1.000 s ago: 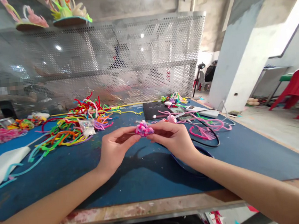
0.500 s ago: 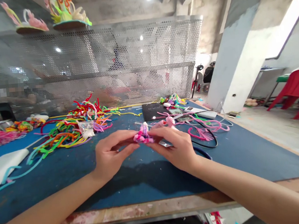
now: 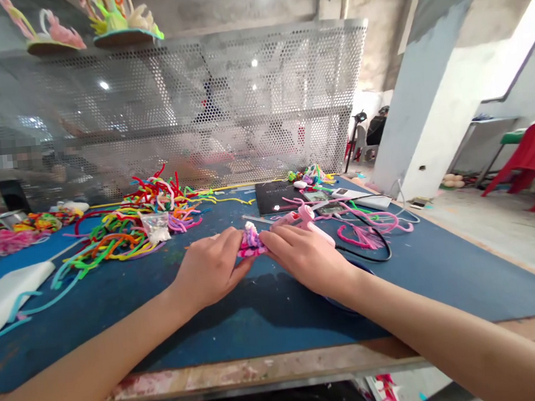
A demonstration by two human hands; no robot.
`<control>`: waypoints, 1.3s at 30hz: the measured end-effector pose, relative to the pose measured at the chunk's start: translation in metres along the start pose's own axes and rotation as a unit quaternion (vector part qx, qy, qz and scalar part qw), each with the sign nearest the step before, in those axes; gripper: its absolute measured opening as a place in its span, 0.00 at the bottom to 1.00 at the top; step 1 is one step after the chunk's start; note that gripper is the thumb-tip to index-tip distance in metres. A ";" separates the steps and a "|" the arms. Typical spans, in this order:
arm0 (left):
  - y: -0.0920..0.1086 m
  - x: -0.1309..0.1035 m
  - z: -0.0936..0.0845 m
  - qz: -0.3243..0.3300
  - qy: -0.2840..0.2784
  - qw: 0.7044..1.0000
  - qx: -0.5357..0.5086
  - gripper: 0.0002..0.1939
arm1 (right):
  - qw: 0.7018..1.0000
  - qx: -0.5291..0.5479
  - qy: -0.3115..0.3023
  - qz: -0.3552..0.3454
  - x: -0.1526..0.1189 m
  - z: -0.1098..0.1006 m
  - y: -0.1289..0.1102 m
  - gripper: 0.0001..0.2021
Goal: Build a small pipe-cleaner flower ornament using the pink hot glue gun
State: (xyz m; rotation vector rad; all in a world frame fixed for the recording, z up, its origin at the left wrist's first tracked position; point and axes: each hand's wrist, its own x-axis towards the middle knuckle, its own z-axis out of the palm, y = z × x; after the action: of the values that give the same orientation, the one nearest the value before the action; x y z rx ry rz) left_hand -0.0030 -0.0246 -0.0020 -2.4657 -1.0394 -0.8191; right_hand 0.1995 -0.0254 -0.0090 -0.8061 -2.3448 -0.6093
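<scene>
Nearest me on the table [image 3: 205, 340], a dark blue curved rim [image 3: 342, 308] is showing, partly covered; I cannot tell what it is holding. Beyond it, I am holding a fuzzy pink-and-purple piece [image 3: 251, 243] above the table: my left grip [image 3: 212, 263] is pinching its left side, and my right grip [image 3: 305, 254] is pressing its right side, thumb hidden. Just past my right grip, a pink tool [image 3: 305, 214] is lying. Farther left, 1 clear bag [image 3: 156, 227] is holding small white pieces [image 3: 159, 235] at the edge of a heap of coloured pipe cleaners [image 3: 115, 232]. Behind, a perforated metal screen [image 3: 243, 140] is standing.
</scene>
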 end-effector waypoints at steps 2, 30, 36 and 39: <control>0.003 0.001 0.000 0.011 -0.026 0.998 0.061 0.14 | 0.999 -0.030 -0.042 0.015 0.001 -0.001 -0.004 0.07; 0.006 0.007 0.026 -0.332 0.033 0.592 -0.734 0.11 | 0.983 0.083 -0.016 0.165 0.002 -0.014 0.006 0.21; -0.017 0.011 0.018 -0.352 0.038 0.474 -0.806 0.08 | 0.902 0.125 0.250 0.329 -0.008 -0.047 0.067 0.19; -0.023 0.011 0.016 -0.354 0.032 0.446 -0.821 0.08 | 0.892 0.185 0.155 0.381 -0.014 -0.033 0.083 0.19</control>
State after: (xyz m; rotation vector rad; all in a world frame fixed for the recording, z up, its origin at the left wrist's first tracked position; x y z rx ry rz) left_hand -0.0079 0.0051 -0.0054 -2.7017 -1.5866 -3.5979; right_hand 0.2762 0.0091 0.0247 -1.2267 -1.5861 0.0547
